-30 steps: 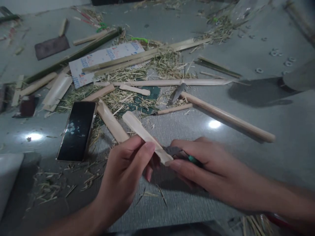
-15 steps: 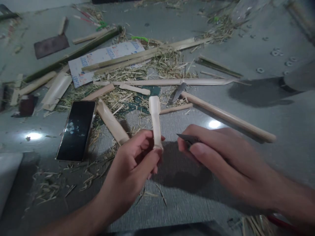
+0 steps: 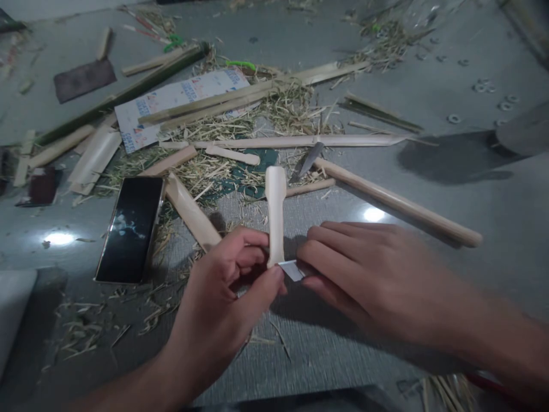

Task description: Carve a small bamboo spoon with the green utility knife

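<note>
A pale carved bamboo piece (image 3: pixel 275 214), shaped like a small spoon with a broad upper end, stands nearly upright in my left hand (image 3: pixel 234 289). My left thumb and fingers pinch its lower end. My right hand (image 3: pixel 364 269) is closed round a utility knife, whose handle is hidden by the fingers. The knife's short bright blade (image 3: pixel 291 270) points left and meets the lower end of the bamboo piece, close to my left thumb tip.
A phone (image 3: pixel 131 229) lies at left beside a split bamboo piece (image 3: pixel 193 213). Behind are shavings (image 3: pixel 291 111), a printed sheet (image 3: pixel 141 117), long bamboo strips (image 3: pixel 257 142) and a wooden-handled knife (image 3: pixel 398 200). Several washers (image 3: pixel 453 118) and a cylindrical object (image 3: pixel 521 134) are at right.
My right hand has moved left and turned over, bringing the blade from apart to the bamboo piece's lower end. The bamboo piece has shifted slightly right and turned a little in my left hand.
</note>
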`<state>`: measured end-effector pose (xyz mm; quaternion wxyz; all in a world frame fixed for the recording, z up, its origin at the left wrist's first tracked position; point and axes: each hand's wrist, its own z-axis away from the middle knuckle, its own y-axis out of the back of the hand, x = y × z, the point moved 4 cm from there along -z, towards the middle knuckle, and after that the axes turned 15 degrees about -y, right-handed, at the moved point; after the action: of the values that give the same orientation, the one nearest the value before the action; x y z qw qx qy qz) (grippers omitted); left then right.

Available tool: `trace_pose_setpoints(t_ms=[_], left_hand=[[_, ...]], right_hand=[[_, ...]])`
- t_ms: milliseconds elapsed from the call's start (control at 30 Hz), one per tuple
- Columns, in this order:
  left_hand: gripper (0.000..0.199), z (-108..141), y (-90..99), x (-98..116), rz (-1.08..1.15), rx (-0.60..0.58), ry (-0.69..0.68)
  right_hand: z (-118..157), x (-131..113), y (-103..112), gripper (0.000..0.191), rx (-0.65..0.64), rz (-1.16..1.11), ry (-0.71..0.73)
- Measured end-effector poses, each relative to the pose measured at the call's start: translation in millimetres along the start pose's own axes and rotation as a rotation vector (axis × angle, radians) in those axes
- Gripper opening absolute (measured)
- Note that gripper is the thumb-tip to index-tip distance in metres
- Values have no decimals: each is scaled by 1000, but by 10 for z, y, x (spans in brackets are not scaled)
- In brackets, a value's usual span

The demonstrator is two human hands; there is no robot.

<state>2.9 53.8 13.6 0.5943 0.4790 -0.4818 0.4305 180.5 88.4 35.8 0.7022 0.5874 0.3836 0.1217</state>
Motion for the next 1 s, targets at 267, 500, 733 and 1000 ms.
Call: trace_pose_setpoints(t_ms=[267,500,733,1000], left_hand=[[25,142,34,8,-108,47,-150],[30,199,21,17,-148,70,-246],[26,205,-2,2,-67,96,-265],[25,230,-28,-2,-58,137,-267]], right_hand=[[1,-4,15,32,1,41,-4],[22,-30,20,31,58,71,-11],[24,-71,15,32,126,117,-32],[67,-133,-62,32,211,83,-104]])
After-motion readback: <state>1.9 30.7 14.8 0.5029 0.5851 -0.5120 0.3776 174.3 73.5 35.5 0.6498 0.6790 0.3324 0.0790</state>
